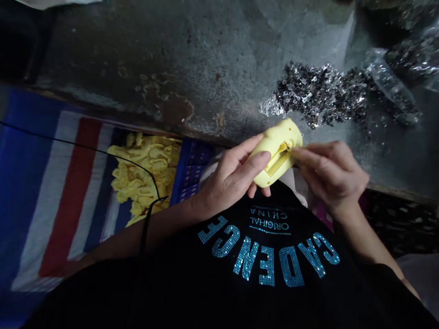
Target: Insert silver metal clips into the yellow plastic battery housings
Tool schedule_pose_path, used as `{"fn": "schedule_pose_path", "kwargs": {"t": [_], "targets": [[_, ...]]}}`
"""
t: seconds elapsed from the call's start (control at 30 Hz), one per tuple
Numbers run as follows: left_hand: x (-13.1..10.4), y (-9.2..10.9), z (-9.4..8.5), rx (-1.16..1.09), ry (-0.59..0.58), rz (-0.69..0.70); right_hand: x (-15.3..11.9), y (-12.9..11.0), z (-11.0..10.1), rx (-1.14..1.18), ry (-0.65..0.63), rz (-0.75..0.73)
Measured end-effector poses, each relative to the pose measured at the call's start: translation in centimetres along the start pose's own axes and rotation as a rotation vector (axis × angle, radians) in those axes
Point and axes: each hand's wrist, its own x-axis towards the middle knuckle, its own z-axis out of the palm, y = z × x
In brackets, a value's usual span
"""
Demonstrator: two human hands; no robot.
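Observation:
A yellow plastic shell (279, 135) with a rectangular battery-type slot is tilted in front of my chest. My left hand (235, 171) is wrapped around its left side, thumb on the face beside the slot. At the slot's right end, my right hand (331, 167) is pinched close against the shell; whatever its fingertips hold is too small and blurred to name. Small dark bits show inside the slot near those fingertips. Just beyond the shell, a heap of small shiny metal clips (322, 93) lies on the grey worktop (219, 59).
At the left, a blue plastic crate (188, 171) stands by a pile of yellow plastic parts (146, 173) on a striped sheet (68, 183). A black cord (103, 151) crosses over them. A clear plastic bag (391, 80) lies among the clips at the right.

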Motion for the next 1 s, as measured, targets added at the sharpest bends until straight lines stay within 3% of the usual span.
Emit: {"fn": "schedule_pose_path", "kwargs": {"t": [0.07,0.2,0.47,0.57,0.73,0.87,1.0], "targets": [[-0.2,0.2,0.0,0.062,0.003,0.019,1.2,0.2,-0.4,0.153,0.008,0.150],[-0.4,0.6,0.5,0.205,0.011,0.132,2.9,1.0,-0.6,0.386,-0.181,0.318],[0.6,0.3,1.1,0.533,-0.003,0.396,3.5,1.3,0.1,0.372,-0.248,0.295],[0.8,0.7,1.3,0.659,-0.025,0.429,2.9,1.1,0.5,0.338,-0.247,0.299],[0.8,1.9,1.7,0.735,-0.136,0.402,0.3,1.4,1.9,0.286,-0.027,0.227],[1.0,2.4,1.7,0.748,-0.226,0.445,-1.6,2.3,3.1,0.155,0.277,0.122],[1.4,2.1,1.6,0.777,-0.302,0.446,-2.2,3.0,3.8,0.220,0.448,0.016]]}}
